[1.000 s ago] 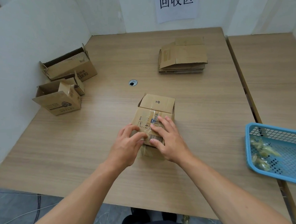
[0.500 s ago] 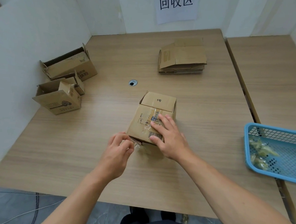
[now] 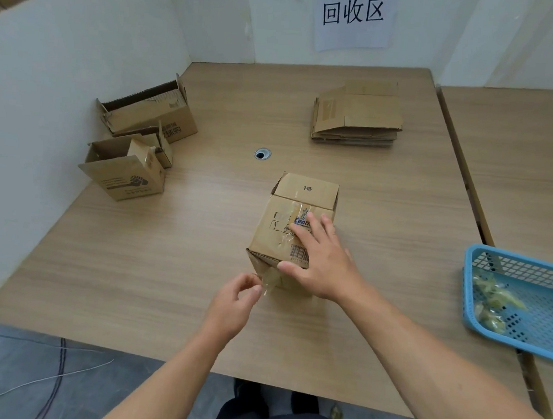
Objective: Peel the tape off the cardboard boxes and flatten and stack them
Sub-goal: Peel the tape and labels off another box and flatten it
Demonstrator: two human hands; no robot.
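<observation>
A small taped cardboard box (image 3: 277, 228) lies on its side in the middle of the wooden table (image 3: 169, 267). My right hand (image 3: 322, 263) presses flat on its top face, fingers spread over the barcode label. My left hand (image 3: 237, 298) pinches the loose end of a clear tape strip (image 3: 270, 281) at the box's near lower corner. A stack of flattened boxes (image 3: 357, 117) sits at the back right of the table.
Two open cardboard boxes (image 3: 126, 172) (image 3: 149, 113) stand at the left by the wall. A blue plastic basket (image 3: 520, 302) holding crumpled tape sits at the right. A cable hole (image 3: 262, 154) is in the table behind the box.
My left hand has drawn back from the box's top face toward me and now pinches the tape end at the near corner. My right hand stays on top of the box.
</observation>
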